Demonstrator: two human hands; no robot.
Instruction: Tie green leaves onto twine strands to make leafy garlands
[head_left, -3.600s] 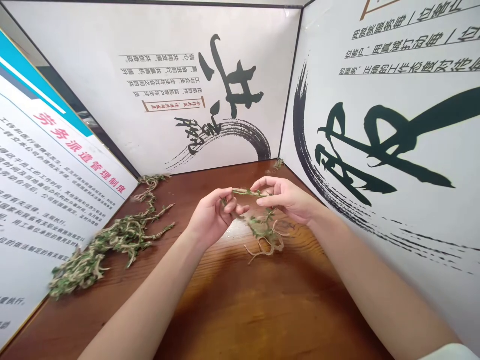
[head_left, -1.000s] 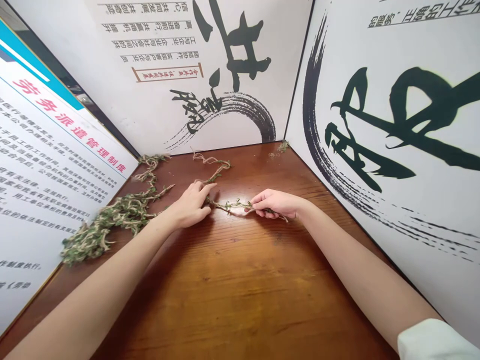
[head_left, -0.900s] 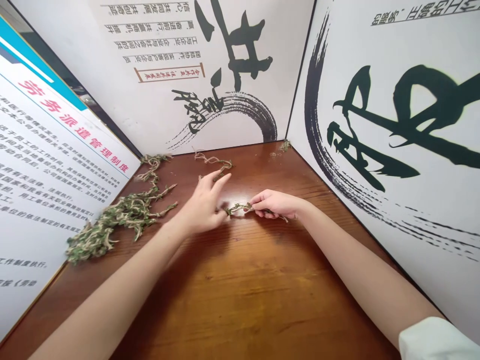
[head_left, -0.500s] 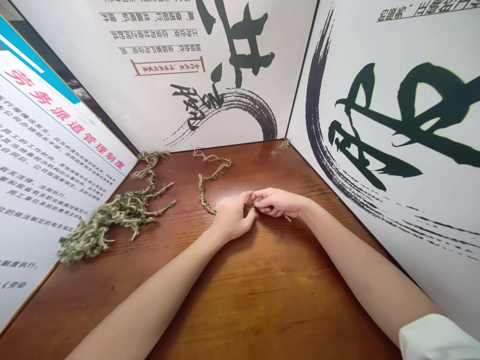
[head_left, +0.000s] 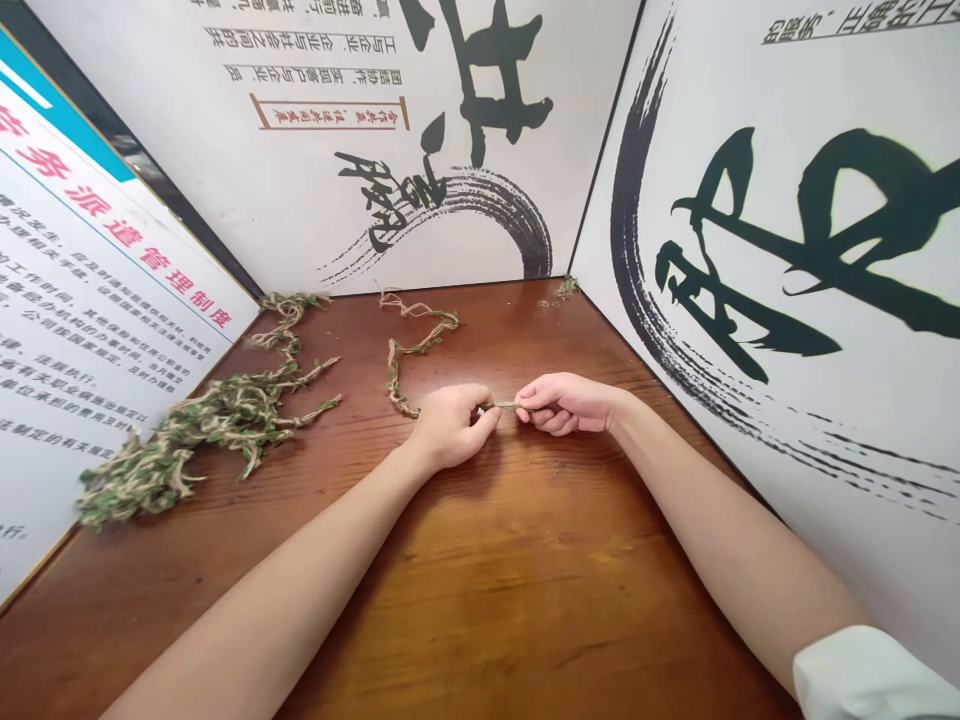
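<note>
A thin twine strand with small green leaves snakes over the wooden table from the back wall toward me. My left hand is closed, pinching the strand near its end. My right hand is closed too and pinches the same end a few centimetres to the right. A short taut piece of the strand spans the gap between the two pinches. Both hands rest low on the table near its middle.
A heap of the same leafy twine lies along the left board. A small scrap of leaves sits in the back right corner. Printed boards wall the table on the left, back and right.
My left hand slid right along the strand and closed on it beside my right hand. The strand's far part has curled into a loop behind my left hand. The view dipped slightly.
</note>
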